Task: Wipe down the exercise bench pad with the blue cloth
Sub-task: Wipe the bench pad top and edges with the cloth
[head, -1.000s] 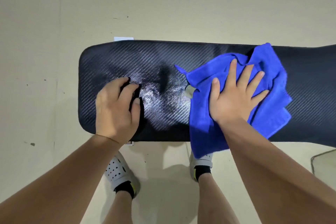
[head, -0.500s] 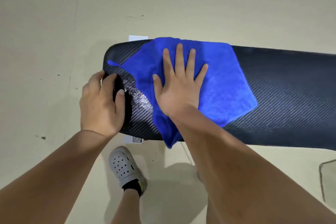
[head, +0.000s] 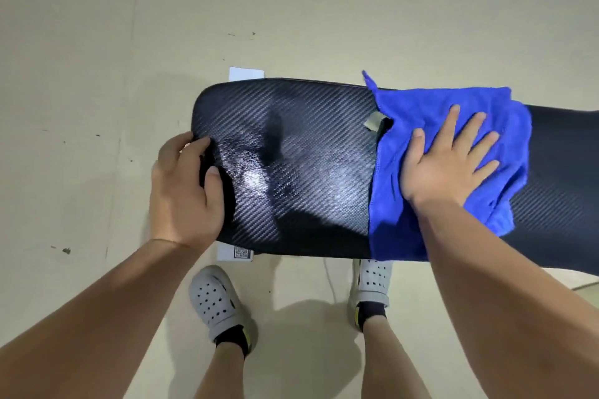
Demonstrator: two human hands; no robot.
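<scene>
The black, carbon-weave bench pad (head: 311, 152) lies crosswise in front of me, with a wet sheen on its left half. The blue cloth (head: 402, 126) is bunched on the pad right of centre, and one edge hangs over the near side. My right hand (head: 450, 162) presses flat on the cloth with fingers spread. My left hand (head: 183, 191) rests at the pad's left end, fingers curled around something small and dark that I cannot identify.
Beige floor lies all around the bench. My feet in white perforated shoes (head: 217, 298) stand right under the pad's near edge. A white label with a QR code (head: 238, 251) sticks out below the pad, and a white corner (head: 246, 74) shows behind it.
My right hand has swept the cloth from the pad's left end back to the right, baring the shiny left half. The left hand stays at the left end.
</scene>
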